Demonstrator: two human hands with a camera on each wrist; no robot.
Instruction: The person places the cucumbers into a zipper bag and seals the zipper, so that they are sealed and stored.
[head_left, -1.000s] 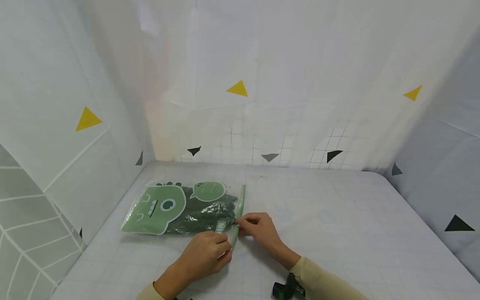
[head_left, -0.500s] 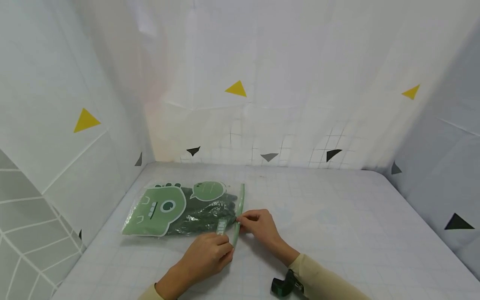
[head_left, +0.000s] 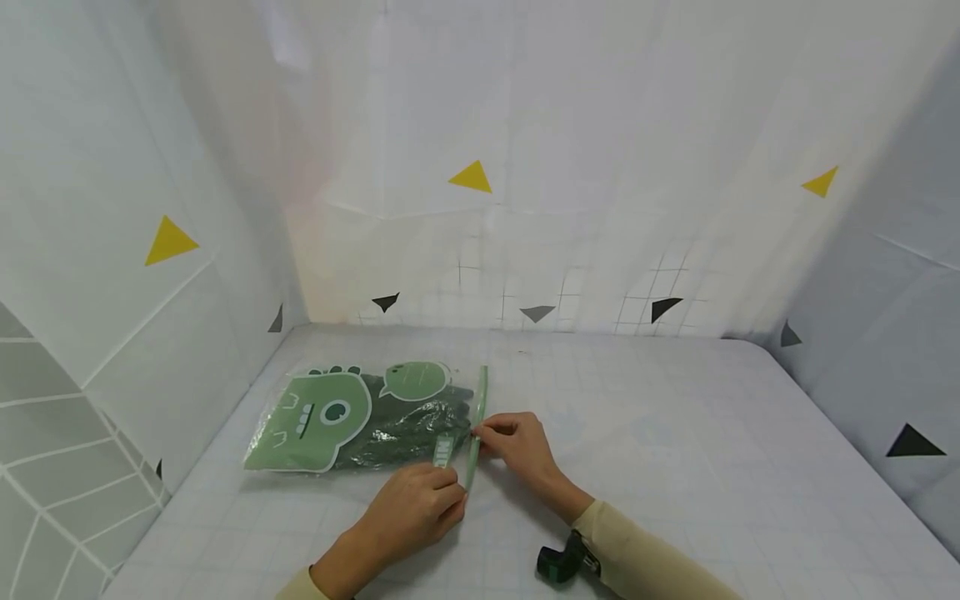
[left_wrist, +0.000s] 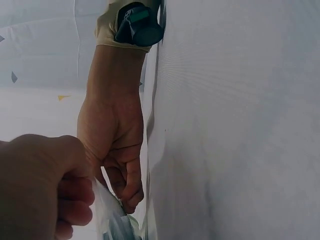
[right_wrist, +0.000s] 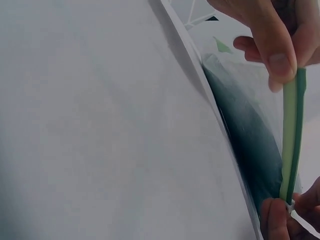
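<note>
On the table lies a clear plastic slider zip bag (head_left: 375,423) with a green one-eyed monster print, something dark green inside it. Its green zip strip (head_left: 482,396) runs along the right end. My left hand (head_left: 416,510) pinches the near end of that strip between thumb and fingers. Partway along the strip, my right hand (head_left: 521,450) pinches it at a small whitish slider (right_wrist: 291,205), mostly covered by the fingertips. In the left wrist view the bag (left_wrist: 117,227) shows only at the bottom, below both hands.
The white table (head_left: 675,467) has faint grid lines and is enclosed by white sheets marked with yellow and dark triangles. A black wrist camera (head_left: 561,562) sits at the right sleeve.
My right hand has moved slightly away from my left hand along the zip strip. The left hand stays at the near end, and more of the bag's lettering shows beside it.
</note>
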